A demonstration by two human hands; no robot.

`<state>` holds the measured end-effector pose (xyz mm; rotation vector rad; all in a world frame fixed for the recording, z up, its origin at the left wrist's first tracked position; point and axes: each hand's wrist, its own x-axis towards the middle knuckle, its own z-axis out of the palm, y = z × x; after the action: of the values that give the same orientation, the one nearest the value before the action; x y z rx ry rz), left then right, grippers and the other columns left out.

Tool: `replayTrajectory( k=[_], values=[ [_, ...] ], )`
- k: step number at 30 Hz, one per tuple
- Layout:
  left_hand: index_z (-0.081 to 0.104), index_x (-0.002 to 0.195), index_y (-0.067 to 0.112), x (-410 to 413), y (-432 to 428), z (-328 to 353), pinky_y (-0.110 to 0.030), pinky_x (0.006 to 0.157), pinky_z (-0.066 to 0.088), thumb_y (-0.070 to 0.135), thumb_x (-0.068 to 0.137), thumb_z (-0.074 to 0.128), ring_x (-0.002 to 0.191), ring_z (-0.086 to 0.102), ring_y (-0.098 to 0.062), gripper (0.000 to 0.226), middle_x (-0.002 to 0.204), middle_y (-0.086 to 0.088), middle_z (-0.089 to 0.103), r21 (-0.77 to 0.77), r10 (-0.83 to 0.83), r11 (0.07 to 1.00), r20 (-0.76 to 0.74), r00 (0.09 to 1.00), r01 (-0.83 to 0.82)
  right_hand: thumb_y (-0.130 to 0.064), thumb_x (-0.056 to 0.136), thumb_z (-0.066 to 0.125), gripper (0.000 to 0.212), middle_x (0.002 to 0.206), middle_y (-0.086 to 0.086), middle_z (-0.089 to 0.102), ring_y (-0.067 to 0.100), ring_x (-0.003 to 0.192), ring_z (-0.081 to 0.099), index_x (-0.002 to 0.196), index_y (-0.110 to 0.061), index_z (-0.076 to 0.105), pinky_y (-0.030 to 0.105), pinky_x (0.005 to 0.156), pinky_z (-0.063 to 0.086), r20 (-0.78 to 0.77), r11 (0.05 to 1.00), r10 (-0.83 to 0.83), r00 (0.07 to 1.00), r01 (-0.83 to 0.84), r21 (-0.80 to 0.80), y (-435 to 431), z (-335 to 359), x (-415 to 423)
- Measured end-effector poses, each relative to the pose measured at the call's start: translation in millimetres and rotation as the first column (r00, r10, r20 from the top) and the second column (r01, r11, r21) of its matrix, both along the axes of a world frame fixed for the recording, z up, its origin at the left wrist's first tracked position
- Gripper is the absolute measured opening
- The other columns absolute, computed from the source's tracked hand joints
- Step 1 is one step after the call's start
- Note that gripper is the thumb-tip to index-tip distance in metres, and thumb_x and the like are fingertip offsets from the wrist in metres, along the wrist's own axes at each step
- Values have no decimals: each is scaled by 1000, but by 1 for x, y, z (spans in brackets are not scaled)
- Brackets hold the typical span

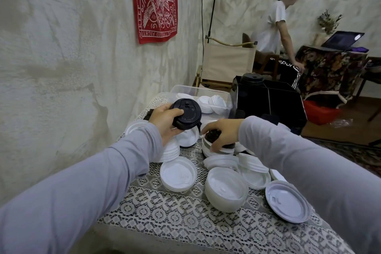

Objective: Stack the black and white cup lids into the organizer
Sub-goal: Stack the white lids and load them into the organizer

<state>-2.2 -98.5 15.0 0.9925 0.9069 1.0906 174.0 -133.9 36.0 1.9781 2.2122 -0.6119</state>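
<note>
My left hand (165, 121) holds a stack of black lids (187, 116) above the table, tilted so the top faces me. My right hand (221, 133) is closed over another black lid (211, 136) that lies on a pile of white lids (216, 150). Several more white lids (178, 173) and nested white stacks (226, 188) lie scattered on the lace tablecloth (165, 212). The black organizer (268, 99) stands at the back right of the table, with a black lid stack (252, 79) rising from its rear left compartment.
A clear plastic bin (185, 90) with white lids sits behind my hands, left of the organizer. The plaster wall runs close along the table's left side. A person in a white shirt (272, 24) stands far back by a folding chair and a patterned table with a laptop.
</note>
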Motion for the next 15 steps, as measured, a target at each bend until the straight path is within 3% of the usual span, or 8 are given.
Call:
replayTrajectory(
  k=[5,15],
  values=[
    [59,110,8,2,-2,-2,-42,82,54,0,89,54,94,63,-26,22,104,-14,65,-5,-3,1000,-3,1000,3,-15,81,68,63,139,0,41,21,123,44,136,-31,43,33,103,38,-29,998,11,1000,-12,-58,2,7,2],
    [60,101,10,2,-2,-1,-42,82,53,1,89,54,91,64,-26,16,98,-12,65,1,-11,1000,-7,1000,11,-33,65,85,66,124,-10,49,16,107,50,122,-37,51,32,96,44,-26,998,-15,1000,17,63,-2,16,16]
  ],
)
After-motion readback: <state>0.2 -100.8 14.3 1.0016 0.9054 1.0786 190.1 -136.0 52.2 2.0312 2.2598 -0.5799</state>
